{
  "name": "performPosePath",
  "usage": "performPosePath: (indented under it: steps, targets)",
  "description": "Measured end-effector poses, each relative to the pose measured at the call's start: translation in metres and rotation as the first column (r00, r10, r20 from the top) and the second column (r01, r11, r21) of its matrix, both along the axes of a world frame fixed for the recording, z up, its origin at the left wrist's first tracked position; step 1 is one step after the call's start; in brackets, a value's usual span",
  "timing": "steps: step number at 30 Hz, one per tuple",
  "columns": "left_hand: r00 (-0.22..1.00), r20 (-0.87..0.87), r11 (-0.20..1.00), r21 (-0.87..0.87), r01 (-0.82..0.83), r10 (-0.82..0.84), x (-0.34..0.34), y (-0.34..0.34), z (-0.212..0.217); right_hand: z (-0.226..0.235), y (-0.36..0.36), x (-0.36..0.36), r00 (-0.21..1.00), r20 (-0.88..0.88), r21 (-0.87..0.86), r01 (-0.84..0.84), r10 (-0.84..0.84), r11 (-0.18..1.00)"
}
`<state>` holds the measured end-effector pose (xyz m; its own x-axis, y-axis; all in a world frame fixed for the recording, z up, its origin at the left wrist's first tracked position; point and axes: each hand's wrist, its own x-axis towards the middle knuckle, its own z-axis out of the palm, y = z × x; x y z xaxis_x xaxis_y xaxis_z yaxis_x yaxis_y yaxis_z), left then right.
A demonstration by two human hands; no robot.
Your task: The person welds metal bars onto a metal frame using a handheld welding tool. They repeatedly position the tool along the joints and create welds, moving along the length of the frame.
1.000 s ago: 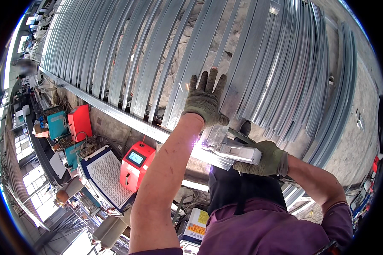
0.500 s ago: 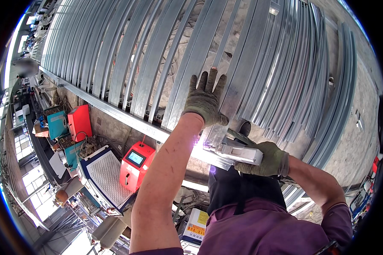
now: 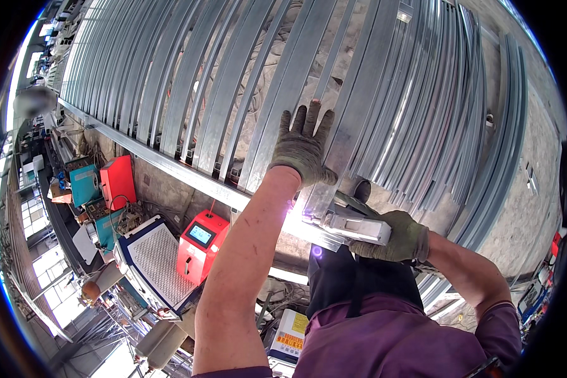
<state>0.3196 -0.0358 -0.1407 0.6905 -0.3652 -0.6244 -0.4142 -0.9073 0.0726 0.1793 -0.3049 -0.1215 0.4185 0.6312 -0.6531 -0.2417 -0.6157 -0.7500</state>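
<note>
My left hand (image 3: 303, 148), in a grey-green work glove, lies flat with spread fingers on a grey metal slat (image 3: 353, 120) of a frame of several parallel strips. My right hand (image 3: 400, 238), also gloved, grips a silver handheld welding gun (image 3: 353, 225). Its tip points left at the spot where the slat meets the long cross rail (image 3: 189, 175). A bright white-violet glow (image 3: 294, 214) shines at that joint, just under my left wrist.
Below the rail stand a red welding machine with a small screen (image 3: 198, 247), a white-and-blue perforated cabinet (image 3: 151, 261), another red box (image 3: 118, 179) and teal boxes (image 3: 84, 184). More metal strips (image 3: 479, 126) lie stacked at the right. Bare concrete floor (image 3: 529, 208) shows beyond them.
Almost nothing differs: both hands stay put, and the glow at the joint persists. The gun has crept very slightly.
</note>
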Motion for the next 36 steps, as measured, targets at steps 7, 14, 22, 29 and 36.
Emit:
performPosePath:
  steps: [7,14,22,29,36]
  targets:
    - [1.000,0.009,1.000,-0.004,-0.002,0.002,-0.001,0.000,-0.001,-0.011,-0.005,-0.009,0.999,-0.001,0.047,0.033,-0.033,0.998]
    - [1.000,0.008,1.000,-0.004,0.002,-0.002,-0.001,0.000,-0.001,0.003,-0.004,-0.002,0.999,-0.031,0.004,0.019,-0.019,1.000]
    - [0.999,0.031,1.000,-0.008,0.010,-0.010,-0.002,0.002,-0.004,-0.001,-0.008,-0.006,0.999,-0.024,-0.001,0.024,-0.024,1.000]
    - [1.000,0.025,1.000,0.008,0.015,-0.016,-0.002,0.001,-0.003,0.002,-0.009,-0.005,1.000,-0.007,-0.020,-0.005,0.005,1.000]
    - [1.000,0.021,1.000,0.010,0.013,-0.014,-0.002,0.000,-0.003,-0.018,-0.016,-0.019,0.996,-0.023,0.053,0.082,-0.081,0.995]
